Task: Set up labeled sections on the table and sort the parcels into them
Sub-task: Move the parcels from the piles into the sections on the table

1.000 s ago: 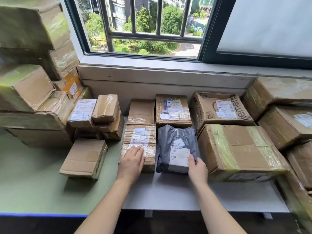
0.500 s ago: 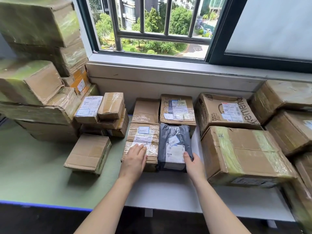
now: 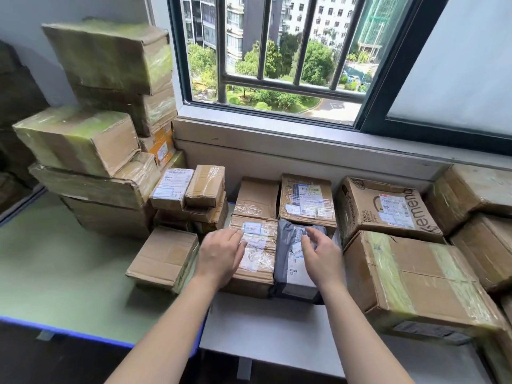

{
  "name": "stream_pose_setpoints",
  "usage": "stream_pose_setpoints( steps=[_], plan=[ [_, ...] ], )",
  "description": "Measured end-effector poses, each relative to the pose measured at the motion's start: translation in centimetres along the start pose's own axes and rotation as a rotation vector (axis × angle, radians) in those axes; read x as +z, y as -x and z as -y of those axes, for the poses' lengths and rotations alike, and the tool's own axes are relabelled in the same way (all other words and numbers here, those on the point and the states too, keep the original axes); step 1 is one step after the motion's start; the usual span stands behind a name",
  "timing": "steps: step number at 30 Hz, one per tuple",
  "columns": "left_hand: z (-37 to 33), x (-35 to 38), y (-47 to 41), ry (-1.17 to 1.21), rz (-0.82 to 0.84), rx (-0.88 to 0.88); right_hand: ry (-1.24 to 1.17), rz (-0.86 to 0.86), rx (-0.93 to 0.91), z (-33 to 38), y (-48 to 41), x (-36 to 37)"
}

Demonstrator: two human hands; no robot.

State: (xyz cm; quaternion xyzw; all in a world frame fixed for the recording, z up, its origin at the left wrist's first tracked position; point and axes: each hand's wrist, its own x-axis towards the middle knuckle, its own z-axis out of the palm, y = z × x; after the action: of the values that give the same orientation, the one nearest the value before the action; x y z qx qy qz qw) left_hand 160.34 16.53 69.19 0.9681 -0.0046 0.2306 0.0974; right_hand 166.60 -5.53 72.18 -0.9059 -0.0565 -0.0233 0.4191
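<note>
**Parcels at centre frame**

Left hand (image 3: 221, 256): fingers spread flat on the taped brown cardboard box (image 3: 256, 261), gripping nothing. Right hand (image 3: 322, 256): fingers loosely curled, open, over the grey plastic mailer bag (image 3: 293, 275) just beside it. Both on the pale worktop (image 3: 277, 328).

Large dark printed lettering ending in "ement" runs up the top of a brown printed carton (image 3: 388, 209) below the window, the one legible word in view; smaller print on its side panel is too blurred to make out. White shipping labels sit on that carton, on the taped box (image 3: 307, 202) beside it, on the grey mailer bag (image 3: 295, 268) and on a small box (image 3: 171, 187), their text unreadable.
</note>
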Motion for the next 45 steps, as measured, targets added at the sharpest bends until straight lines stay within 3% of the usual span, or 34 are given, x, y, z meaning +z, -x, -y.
stream_pose_setpoints(
  steps=[6,17,25,34,45],
  plan=[
    [5.0,-7.1,-4.1,-0.038,-0.157,-0.046,-0.060,0.043,-0.167,7.0,-2.1,3.4],
    [20.5,-20.5,-10.0,-0.098,-0.404,-0.004,-0.147,-0.096,-0.475,27.9,-6.2,11.8],
    [28.8,-24.4,-12.3,-0.069,-0.389,0.016,-0.130,-0.185,-0.440,40.2,-11.1,14.4],
    [30.5,-24.5,-12.9,-0.044,-0.308,0.026,-0.115,-0.025,-0.310,44.0,-13.8,16.3],
    [27.5,-24.0,-12.8,-0.048,-0.299,-0.079,-0.225,-0.221,-0.350,43.2,-14.3,16.2]
  ],
)
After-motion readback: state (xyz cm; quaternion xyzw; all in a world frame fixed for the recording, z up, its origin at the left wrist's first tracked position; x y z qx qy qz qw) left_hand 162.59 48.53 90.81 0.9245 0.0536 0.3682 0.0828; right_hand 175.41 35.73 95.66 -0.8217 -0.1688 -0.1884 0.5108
